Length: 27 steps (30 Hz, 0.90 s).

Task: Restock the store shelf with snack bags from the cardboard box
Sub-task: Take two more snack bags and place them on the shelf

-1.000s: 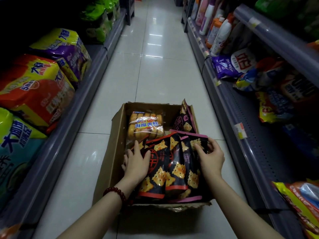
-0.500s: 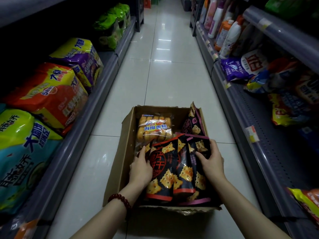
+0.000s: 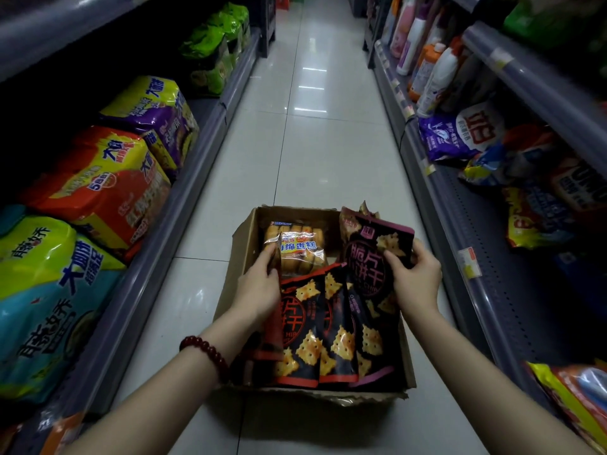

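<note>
Landmark: the cardboard box [image 3: 244,244], open on the aisle floor [image 3: 315,152]; every place below is given relative to it.

Progress: early, by my reading. The box is close to full, and no bag is out of it and on its way to a shelf.

Done so far: one purple-edged cracker bag [image 3: 374,254] is tipped up at the far right corner of the box, its top above the rim (lifted, but not clear of the box).

Left to do: carry that bag to the right-hand shelf [image 3: 512,290] beside the box, which has bare space on its deck, then empty the rest.

Right hand [image 3: 415,284]: fingers closed around the right edge of the raised bag, thumb on its front.

Left hand [image 3: 259,290]: over the left middle of the box, fingertips pinched on the corner of the sponge cake pack [image 3: 297,247]; whether it grips or only steadies I cannot tell.

Count, cracker bags: the raised one plus at least three lying overlapped in the near half, the red-edged cracker bags [image 3: 308,336] among them (more may lie hidden beneath).

Count, cake packs: one, at the far middle of the box.

Count, boxes: one.

Left of the box: a shelf of large noodle multipacks [image 3: 98,188], already stocked.
</note>
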### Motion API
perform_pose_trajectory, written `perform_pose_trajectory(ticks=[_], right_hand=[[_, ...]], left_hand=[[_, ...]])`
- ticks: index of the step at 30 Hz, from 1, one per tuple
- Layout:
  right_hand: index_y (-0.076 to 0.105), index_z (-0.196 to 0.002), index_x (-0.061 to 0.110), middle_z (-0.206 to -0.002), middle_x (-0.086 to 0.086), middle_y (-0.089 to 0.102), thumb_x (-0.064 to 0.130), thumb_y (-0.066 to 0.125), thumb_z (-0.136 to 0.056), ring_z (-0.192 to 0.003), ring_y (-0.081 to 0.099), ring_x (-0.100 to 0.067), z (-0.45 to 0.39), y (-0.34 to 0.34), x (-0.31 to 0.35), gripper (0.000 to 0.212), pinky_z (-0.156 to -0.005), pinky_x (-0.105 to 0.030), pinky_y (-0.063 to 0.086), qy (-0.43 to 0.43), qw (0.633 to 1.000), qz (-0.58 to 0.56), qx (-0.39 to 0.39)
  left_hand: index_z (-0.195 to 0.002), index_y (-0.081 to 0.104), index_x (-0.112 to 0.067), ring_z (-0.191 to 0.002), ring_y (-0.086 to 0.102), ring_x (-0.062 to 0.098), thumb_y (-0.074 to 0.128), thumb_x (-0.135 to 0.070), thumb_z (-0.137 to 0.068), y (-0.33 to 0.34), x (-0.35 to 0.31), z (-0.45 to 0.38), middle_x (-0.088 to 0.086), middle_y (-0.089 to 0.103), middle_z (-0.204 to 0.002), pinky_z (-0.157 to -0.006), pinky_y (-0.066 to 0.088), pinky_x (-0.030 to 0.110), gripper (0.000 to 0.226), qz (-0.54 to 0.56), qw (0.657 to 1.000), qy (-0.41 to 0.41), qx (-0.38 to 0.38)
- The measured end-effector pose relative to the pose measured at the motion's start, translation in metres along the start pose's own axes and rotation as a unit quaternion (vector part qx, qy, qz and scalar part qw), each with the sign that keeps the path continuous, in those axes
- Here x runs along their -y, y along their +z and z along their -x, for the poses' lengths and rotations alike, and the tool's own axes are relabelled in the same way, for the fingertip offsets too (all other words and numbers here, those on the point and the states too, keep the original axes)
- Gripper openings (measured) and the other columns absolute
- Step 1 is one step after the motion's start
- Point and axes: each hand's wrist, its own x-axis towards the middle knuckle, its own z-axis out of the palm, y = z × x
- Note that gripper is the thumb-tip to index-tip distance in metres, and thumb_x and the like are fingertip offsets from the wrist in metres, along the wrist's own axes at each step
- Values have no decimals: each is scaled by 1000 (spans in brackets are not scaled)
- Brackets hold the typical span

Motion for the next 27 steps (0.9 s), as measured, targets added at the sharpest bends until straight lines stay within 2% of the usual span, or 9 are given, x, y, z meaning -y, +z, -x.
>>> perform_pose_trajectory(ticks=[3,7,10,15,17,21,22,24,27], right_hand=[[64,-98,20,-91,12,67,6,64,-86,-90,63,-4,-6,-7,35,18,-83,-24,52,-3,1000,2,8],[62,-90,28,-90,15,67,8,64,-86,-90,64,-1,-9,-25,96,21,-80,-22,52,6,1000,0,31],[64,-97,21,-92,13,67,6,63,-87,-89,63,2,-10,-43,152,18,-75,-15,52,14,999,-4,44],[65,-98,20,-95,3,71,10,65,-85,-91,67,-11,-15,-70,254,16,-77,-27,54,21,997,-10,79],[66,-99,17,-94,4,71,9,64,-86,-88,67,-6,-17,-79,299,16,-74,-20,53,17,995,-16,95],[68,-101,9,-91,4,71,8,64,-87,-77,65,4,-24,-92,389,15,-64,-7,49,6,992,-31,123],[68,-102,8,-92,2,71,8,63,-87,-78,66,3,-27,-95,411,16,-65,-7,50,5,991,-36,127],[66,-106,6,-96,-1,71,10,63,-88,-86,67,-4,-33,-101,455,19,-69,-11,53,7,989,-51,136],[64,-110,7,-103,-6,71,13,63,-88,-96,68,-17,-43,-113,515,22,-83,-31,57,25,985,-80,154]], left_hand=[[-141,33,-48,-101,60,20,31,-19,-101,-16,-28,6,4,51,-137,-68,50,23,50,14,1000,-1,18],[-136,36,-52,-116,57,21,37,-21,-98,-50,-72,20,-1,54,-136,-98,49,42,50,58,998,-4,30],[-135,39,-52,-112,60,20,40,-24,-97,-81,-111,38,-2,58,-130,-95,51,46,47,115,992,-22,54],[-133,46,-39,-113,59,17,42,-18,-99,-129,-192,77,-3,59,-126,-95,51,43,40,137,990,-19,38],[-128,52,-33,-108,62,19,44,-22,-98,-150,-230,92,-2,63,-117,-94,51,44,33,113,993,-15,20],[-111,59,-26,-87,63,13,44,-23,-99,-198,-306,116,-8,66,-92,-70,51,27,20,87,996,10,-22],[-110,59,-24,-83,63,10,44,-23,-99,-211,-325,122,-8,65,-90,-67,50,25,19,89,995,18,-30],[-107,60,-25,-87,67,17,45,-27,-98,-236,-359,135,-2,69,-95,-76,56,37,18,118,992,25,-33],[-105,60,-27,-95,67,22,44,-26,-99,-272,-406,158,2,68,-101,-83,56,40,16,158,986,27,-43]])
